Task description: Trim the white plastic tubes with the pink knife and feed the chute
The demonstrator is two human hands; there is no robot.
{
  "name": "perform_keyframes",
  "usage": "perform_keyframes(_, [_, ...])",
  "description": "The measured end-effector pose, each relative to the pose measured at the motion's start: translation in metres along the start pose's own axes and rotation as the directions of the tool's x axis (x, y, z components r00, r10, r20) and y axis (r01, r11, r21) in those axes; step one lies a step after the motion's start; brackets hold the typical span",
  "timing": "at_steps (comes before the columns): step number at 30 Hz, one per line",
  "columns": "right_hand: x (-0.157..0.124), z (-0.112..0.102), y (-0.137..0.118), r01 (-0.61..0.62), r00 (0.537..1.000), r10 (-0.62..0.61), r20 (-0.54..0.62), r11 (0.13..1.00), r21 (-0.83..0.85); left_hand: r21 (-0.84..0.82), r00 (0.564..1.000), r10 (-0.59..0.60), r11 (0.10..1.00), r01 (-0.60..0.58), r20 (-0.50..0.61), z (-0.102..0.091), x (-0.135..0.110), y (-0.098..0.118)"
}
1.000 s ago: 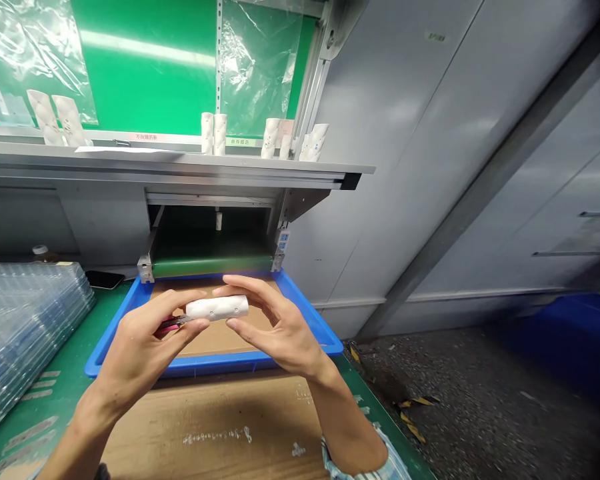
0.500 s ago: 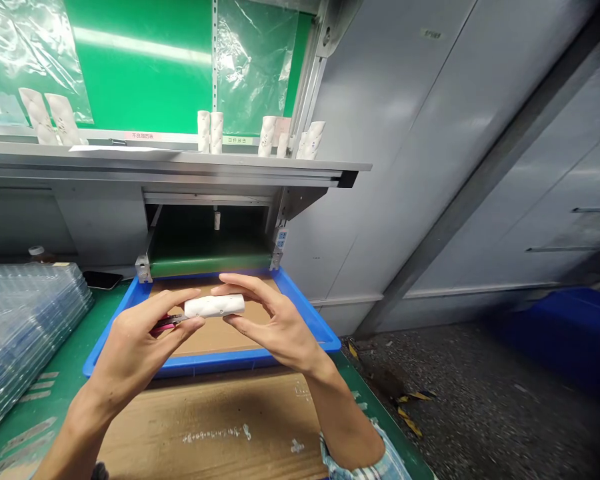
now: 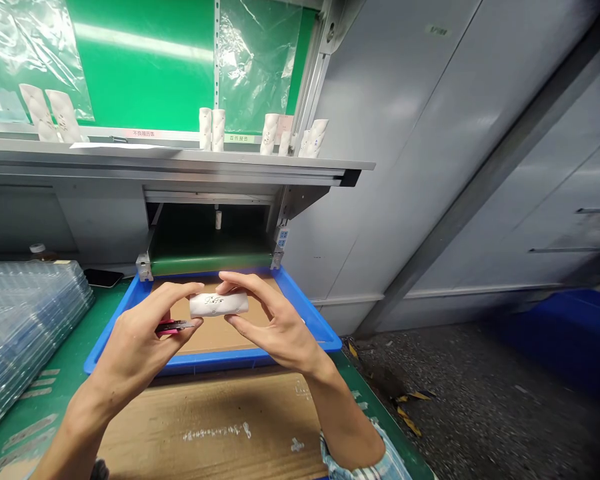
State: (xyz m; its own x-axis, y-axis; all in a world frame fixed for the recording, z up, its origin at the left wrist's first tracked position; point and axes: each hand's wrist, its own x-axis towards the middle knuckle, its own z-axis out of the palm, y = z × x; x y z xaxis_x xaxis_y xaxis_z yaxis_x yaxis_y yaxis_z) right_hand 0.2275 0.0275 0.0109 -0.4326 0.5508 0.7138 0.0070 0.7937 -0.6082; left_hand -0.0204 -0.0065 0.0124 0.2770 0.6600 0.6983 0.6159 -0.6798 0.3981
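Note:
Between my two hands lies a small white cylinder (image 3: 219,305), held level, with dark script-like markings on the side facing me. My left hand (image 3: 153,323) pinches its left end between thumb and fingers. Tucked in that same hand is a small cutter with a pink handle (image 3: 168,327), its metal tip pointing right. My right hand (image 3: 270,320) grips the cylinder's right end, thumb below and fingers above. Both hands are over a blue tray (image 3: 210,363) lined with brown cardboard.
A green conveyor belt (image 3: 210,262) ends at the tray's far edge, with another white cylinder (image 3: 219,220) standing on it. Stacked clear plastic trays (image 3: 30,327) sit left, near a phone (image 3: 103,277). Several white cylinders stand on the shelf (image 3: 220,163). Flattened cardboard (image 3: 220,427) lies in front.
The white cylinder has been rolled between my fingers, so dark markings now face me. Both hands keep their hold and have barely shifted.

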Motion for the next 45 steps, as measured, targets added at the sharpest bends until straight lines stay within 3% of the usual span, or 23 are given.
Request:
perform_keyframes(6, [0.0, -0.001, -0.002, 0.054, 0.999, -0.054, 0.009, 0.997, -0.058, 0.041, 1.0, -0.01, 0.999, 0.009, 0.013, 0.001, -0.002, -0.004])
perform_keyframes(9, [0.0, 0.003, -0.002, 0.079, 0.997, -0.076, 0.025, 0.967, -0.241, 0.082, 1.0, 0.013, 0.997, -0.013, 0.0, 0.005, -0.002, -0.002])
perform_keyframes(13, [0.0, 0.012, 0.006, 0.149, 0.989, -0.14, 0.055, 0.856, -0.495, 0.122, 1.0, 0.027, 0.992, -0.025, -0.013, 0.011, -0.003, 0.002])
perform_keyframes(21, [0.0, 0.01, 0.009, 0.102, 0.993, -0.115, -0.017, 0.935, -0.34, 0.231, 0.999, 0.035, 0.973, -0.031, -0.015, -0.003, -0.002, 0.01])
perform_keyframes(31, [0.001, 0.01, 0.003, 0.128, 0.992, -0.128, 0.022, 0.936, -0.329, 0.534, 0.991, 0.131, 0.84, -0.093, -0.034, 0.013, -0.006, 0.02])
perform_keyframes(38, [0.0, 0.008, 0.005, 0.177, 0.983, -0.183, 0.019, 0.909, -0.377, 0.588, 0.986, 0.164, 0.8, -0.12, -0.021, 0.012, -0.007, 0.022])
perform_keyframes(45, [-0.001, 0.008, 0.003, 0.192, 0.98, -0.199, 0.023, 0.899, -0.394, 0.531, 0.987, 0.16, 0.837, -0.134, -0.003, 0.01, -0.007, 0.023])
